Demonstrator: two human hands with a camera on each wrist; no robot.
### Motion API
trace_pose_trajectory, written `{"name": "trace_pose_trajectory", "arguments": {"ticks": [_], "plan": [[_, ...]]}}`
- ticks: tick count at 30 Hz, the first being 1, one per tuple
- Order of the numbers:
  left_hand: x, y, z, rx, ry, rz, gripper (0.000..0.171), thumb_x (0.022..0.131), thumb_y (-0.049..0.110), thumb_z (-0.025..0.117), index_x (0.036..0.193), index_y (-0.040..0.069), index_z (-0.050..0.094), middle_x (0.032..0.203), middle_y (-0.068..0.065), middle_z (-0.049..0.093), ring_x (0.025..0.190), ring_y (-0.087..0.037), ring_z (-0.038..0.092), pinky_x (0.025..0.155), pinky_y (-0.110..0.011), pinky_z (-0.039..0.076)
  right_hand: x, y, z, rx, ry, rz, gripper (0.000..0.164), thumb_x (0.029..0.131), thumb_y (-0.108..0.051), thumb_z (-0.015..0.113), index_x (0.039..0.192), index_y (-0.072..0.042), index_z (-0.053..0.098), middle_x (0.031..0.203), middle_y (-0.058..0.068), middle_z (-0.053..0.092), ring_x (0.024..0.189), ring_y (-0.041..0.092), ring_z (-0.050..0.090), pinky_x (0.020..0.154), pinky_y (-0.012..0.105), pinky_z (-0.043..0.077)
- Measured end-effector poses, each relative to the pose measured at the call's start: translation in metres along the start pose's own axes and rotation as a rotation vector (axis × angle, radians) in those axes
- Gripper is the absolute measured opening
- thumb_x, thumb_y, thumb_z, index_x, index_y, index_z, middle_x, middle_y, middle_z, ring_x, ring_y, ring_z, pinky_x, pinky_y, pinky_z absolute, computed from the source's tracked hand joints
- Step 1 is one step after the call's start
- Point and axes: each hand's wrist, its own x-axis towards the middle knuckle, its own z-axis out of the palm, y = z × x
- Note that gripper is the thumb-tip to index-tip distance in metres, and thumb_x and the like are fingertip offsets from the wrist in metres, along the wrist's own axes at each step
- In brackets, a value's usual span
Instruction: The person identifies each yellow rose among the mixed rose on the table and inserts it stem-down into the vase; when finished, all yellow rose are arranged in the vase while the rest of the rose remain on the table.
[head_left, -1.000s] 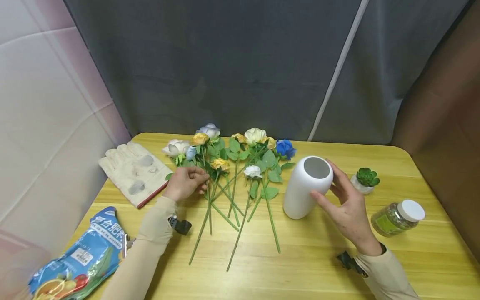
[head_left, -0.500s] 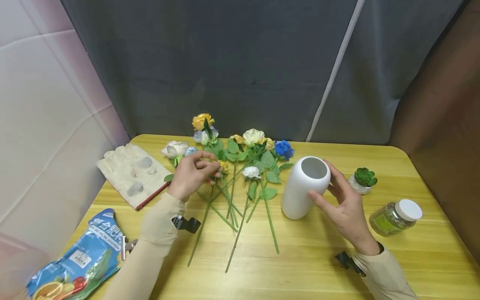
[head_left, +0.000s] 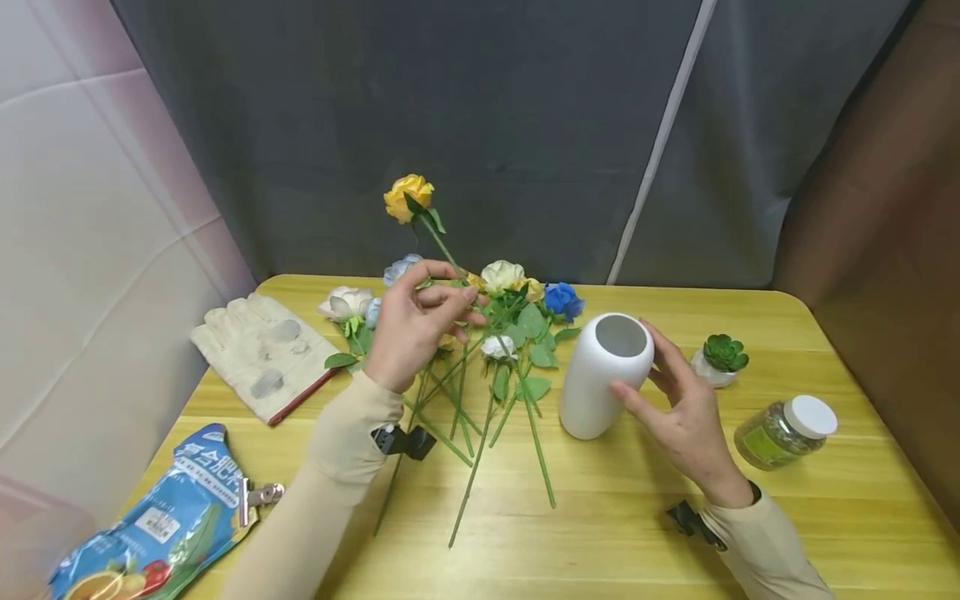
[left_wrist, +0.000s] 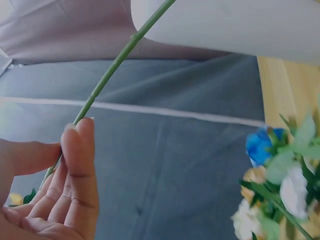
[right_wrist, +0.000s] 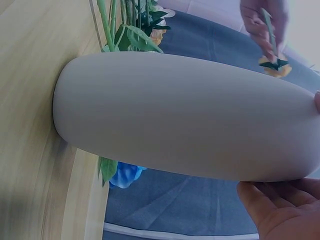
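My left hand [head_left: 422, 321] pinches the green stem [left_wrist: 116, 64] of a yellow rose [head_left: 408, 197] between thumb and fingertips. The bloom points up and to the left, above the other flowers. In the left wrist view the stem's lower part slants across in front of the vase. My right hand [head_left: 692, 425] holds the side of a white vase [head_left: 592, 387], thumb and fingers around its upper part. The vase stands on the table, mouth up. Loose roses lie left of it, among them a blue rose [head_left: 562, 301], a small white rose [head_left: 498, 347] and a cream rose [head_left: 502, 276].
At the left lie a work glove [head_left: 262, 354] and a blue pouch [head_left: 161, 508] with a metal clip [head_left: 262, 495]. A potted succulent [head_left: 722, 360] and a white-lidded jar [head_left: 785, 432] are right of the vase. A dark curtain [head_left: 450, 125] hangs behind the table [head_left: 600, 533].
My left hand has lifted the yellow rose from the pile and moved up and to the right with it. My right hand stays on the vase.
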Motion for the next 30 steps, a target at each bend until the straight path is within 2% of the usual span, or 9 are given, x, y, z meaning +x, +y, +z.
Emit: {"name": "trace_pose_trajectory", "arguments": {"ticks": [9,14,18,21,25,30], "plan": [[0.011,0.013,0.025,-0.128,0.045,0.194,0.018,0.100,0.004,0.065,0.113,0.001,0.053,0.096,-0.021,0.077,0.075,-0.021,0.078,0.053,-0.034,0.058,-0.001,0.001,0.000,-0.017,-0.010,0.017,0.079,0.087,0.009,0.075,0.155,-0.013,0.043,0.152,0.017,0.052,0.136,0.003,0.053,0.108,0.017,0.047],[0.016,0.016,0.035,-0.209,0.085,0.261,0.014,0.101,0.003,0.064,0.111,0.006,0.054,0.096,-0.020,0.078,0.076,-0.021,0.078,0.051,-0.032,0.057,-0.001,0.001,0.001,-0.013,-0.001,0.006,0.078,0.087,0.010,0.074,0.155,-0.013,0.044,0.152,0.017,0.052,0.136,0.003,0.053,0.108,0.017,0.047],[0.018,0.017,0.039,-0.219,0.117,0.284,0.013,0.101,0.004,0.064,0.110,0.010,0.056,0.096,-0.014,0.079,0.077,-0.018,0.078,0.051,-0.030,0.057,0.000,0.000,0.000,-0.010,-0.006,0.007,0.079,0.087,0.009,0.075,0.155,-0.013,0.044,0.152,0.016,0.053,0.136,0.004,0.053,0.108,0.017,0.047],[0.020,0.016,0.042,-0.223,0.125,0.284,0.013,0.101,0.004,0.064,0.111,0.006,0.056,0.096,-0.011,0.080,0.077,-0.017,0.078,0.051,-0.029,0.057,0.000,0.000,0.000,-0.018,-0.010,0.007,0.079,0.087,0.009,0.075,0.156,-0.013,0.043,0.152,0.016,0.053,0.136,0.004,0.053,0.108,0.017,0.047],[0.022,0.013,0.047,-0.220,0.117,0.277,0.017,0.101,0.004,0.064,0.113,0.001,0.053,0.097,-0.016,0.079,0.076,-0.017,0.078,0.052,-0.030,0.058,0.000,0.001,0.000,-0.026,-0.012,0.009,0.078,0.087,0.008,0.075,0.156,-0.013,0.043,0.152,0.017,0.053,0.137,0.004,0.053,0.107,0.017,0.047],[0.024,0.011,0.056,-0.194,0.090,0.272,0.016,0.101,0.003,0.064,0.112,0.005,0.053,0.100,-0.026,0.076,0.077,-0.020,0.078,0.051,-0.033,0.058,0.000,0.001,0.000,-0.028,-0.018,0.015,0.079,0.088,0.007,0.075,0.156,-0.013,0.042,0.152,0.017,0.052,0.137,0.002,0.051,0.109,0.018,0.047]]}}
